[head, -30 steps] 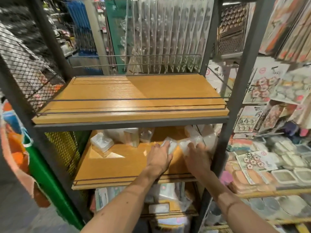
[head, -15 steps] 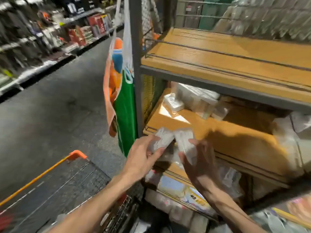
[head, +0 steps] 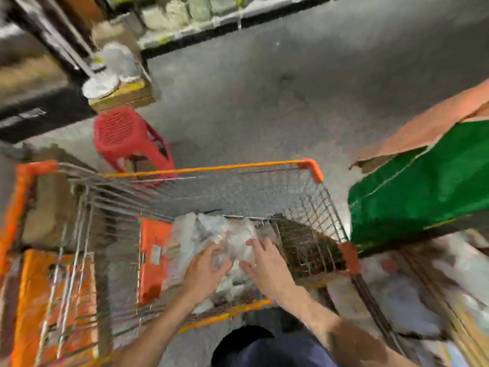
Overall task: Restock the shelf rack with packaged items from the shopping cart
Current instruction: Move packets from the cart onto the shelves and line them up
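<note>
The packets [head: 211, 231] lie in a loose pile in the cart [head: 211, 168], at the end near to the person. One second ago both hands were at the middle shelf of the rack, touching packets there. Now the view has turned down to the cart and both hands are on the pile. I judge that a new pick begins, so the restocking is not finished.

The left hand [head: 207, 271] is bent over a clear packet, but the blur hides whether it grips it. The right hand [head: 267, 263] lies on the pile with fingers stretched and a little spread, holding nothing that I can see.

By count: one cart, two hands, and one pile whose packets are too blurred to count. One orange box [head: 153, 250] stands in the cart beside the pile. One red stool [head: 124, 136] stands on the floor behind the cart. One green bag [head: 423, 186] hangs at the right.
</note>
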The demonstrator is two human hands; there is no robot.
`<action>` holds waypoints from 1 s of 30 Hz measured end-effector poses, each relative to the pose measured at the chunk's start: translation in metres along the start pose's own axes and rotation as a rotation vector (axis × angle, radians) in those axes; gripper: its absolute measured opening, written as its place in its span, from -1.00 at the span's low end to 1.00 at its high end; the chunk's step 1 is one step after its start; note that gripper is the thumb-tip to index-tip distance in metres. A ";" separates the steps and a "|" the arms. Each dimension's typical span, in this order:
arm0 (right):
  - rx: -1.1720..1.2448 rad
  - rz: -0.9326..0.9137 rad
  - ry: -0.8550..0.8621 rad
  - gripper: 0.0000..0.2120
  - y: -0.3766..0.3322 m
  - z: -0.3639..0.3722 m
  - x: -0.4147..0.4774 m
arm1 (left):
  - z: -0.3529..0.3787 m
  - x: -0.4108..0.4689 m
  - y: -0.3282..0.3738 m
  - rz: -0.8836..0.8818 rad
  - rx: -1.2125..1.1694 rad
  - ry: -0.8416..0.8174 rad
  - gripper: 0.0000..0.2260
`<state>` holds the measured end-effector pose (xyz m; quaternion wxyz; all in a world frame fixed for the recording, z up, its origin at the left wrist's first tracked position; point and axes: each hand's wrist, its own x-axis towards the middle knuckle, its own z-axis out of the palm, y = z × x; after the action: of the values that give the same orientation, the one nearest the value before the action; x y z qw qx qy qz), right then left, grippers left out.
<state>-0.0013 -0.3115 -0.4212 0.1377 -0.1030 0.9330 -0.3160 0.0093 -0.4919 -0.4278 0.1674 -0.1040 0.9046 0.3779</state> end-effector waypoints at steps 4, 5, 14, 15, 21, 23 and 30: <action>-0.126 0.015 -0.285 -0.54 -0.040 0.065 0.040 | -0.019 0.002 -0.080 -0.221 0.020 0.020 -0.71; -0.142 0.036 -0.340 -0.54 -0.046 0.080 0.047 | -0.024 0.003 -0.096 -0.270 0.021 0.024 -0.71; -0.256 0.108 -0.587 -0.50 -0.078 0.162 0.080 | -0.029 0.012 -0.179 -0.500 0.076 -0.014 -0.72; -0.250 0.104 -0.592 -0.50 -0.082 0.168 0.083 | -0.030 0.012 -0.183 -0.519 0.065 -0.018 -0.70; -0.337 -0.054 -0.678 -0.47 -0.103 0.184 0.092 | -0.039 0.013 -0.204 -0.504 0.103 -0.046 -0.68; -0.326 -0.049 -0.704 -0.46 -0.105 0.187 0.091 | -0.044 0.014 -0.208 -0.498 0.125 -0.056 -0.79; -0.161 0.107 -0.551 -0.50 -0.090 0.153 0.066 | -0.074 0.029 -0.169 -0.298 0.202 -0.012 -0.74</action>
<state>-0.0045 -0.4855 -0.4951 0.3939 -0.1463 0.8866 -0.1934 0.0194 -0.6636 -0.4997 0.2367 -0.2175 0.9115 0.2564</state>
